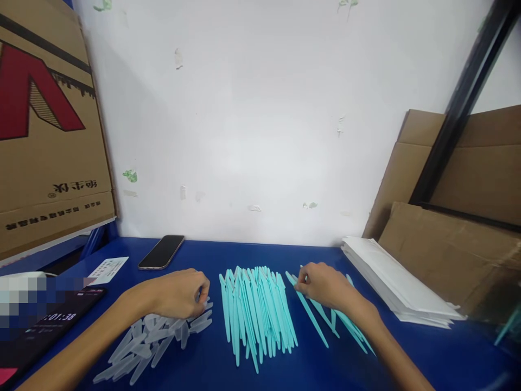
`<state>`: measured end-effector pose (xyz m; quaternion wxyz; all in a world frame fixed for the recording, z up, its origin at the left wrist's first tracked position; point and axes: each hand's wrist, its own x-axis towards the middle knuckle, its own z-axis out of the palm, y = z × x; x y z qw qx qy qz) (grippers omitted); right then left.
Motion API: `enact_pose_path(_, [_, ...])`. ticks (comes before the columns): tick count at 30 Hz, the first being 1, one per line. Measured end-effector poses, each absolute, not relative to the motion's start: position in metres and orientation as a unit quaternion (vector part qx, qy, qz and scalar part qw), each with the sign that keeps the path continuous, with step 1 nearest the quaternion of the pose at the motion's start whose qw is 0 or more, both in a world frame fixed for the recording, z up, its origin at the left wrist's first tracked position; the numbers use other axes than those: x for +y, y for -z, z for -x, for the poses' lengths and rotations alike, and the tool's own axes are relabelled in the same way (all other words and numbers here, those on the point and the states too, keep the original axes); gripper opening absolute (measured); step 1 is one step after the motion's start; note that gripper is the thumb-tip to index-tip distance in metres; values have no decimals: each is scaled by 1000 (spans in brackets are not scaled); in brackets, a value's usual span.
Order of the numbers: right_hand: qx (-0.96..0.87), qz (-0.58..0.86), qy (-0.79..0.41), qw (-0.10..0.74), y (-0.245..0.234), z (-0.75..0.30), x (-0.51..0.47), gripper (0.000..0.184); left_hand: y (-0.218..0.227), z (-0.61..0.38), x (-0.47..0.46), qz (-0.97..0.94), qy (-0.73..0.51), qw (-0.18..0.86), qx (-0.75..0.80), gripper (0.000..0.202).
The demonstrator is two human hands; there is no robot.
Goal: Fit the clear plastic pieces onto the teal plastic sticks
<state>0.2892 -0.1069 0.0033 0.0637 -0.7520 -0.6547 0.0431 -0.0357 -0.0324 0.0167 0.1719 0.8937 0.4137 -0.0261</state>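
My left hand [185,293] is closed in a pinch over the near right part of a pile of translucent plastic caps [142,347]. What its fingertips hold, if anything, is hidden. My right hand [325,285] has its thumb and fingers pinched together at the upper end of a slim turquoise eyebrow razor [313,317], which slants down to the right. Several more turquoise razors [356,331] lie partly under that hand and wrist. Between both hands spreads a dense heap of turquoise razors [258,315], mostly lined up lengthwise, thin ends toward me.
A phone [163,252] lies at the back left of the blue table [264,251], near a printed card [109,270]. Another phone [52,326] shows a clock at the left edge. White sheets or envelopes [399,277] are stacked at right. Cardboard boxes [52,108] flank the white wall.
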Motion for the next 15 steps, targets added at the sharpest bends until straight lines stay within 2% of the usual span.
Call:
enact_pose_path(4, [-624, 778, -9, 67, 0, -293, -103, 19, -16, 35, -32, -899, 1, 161, 407, 13])
enact_pose_path(8, [-658, 744, -54, 102, -1, -284, -106, 31, -10, 33, -27, -913, -50, 120, 387, 17])
enact_pose_path(15, [-722, 682, -86, 76, 7, -271, -110, 36, -5, 21, -28, -913, -102, 39, 392, 17])
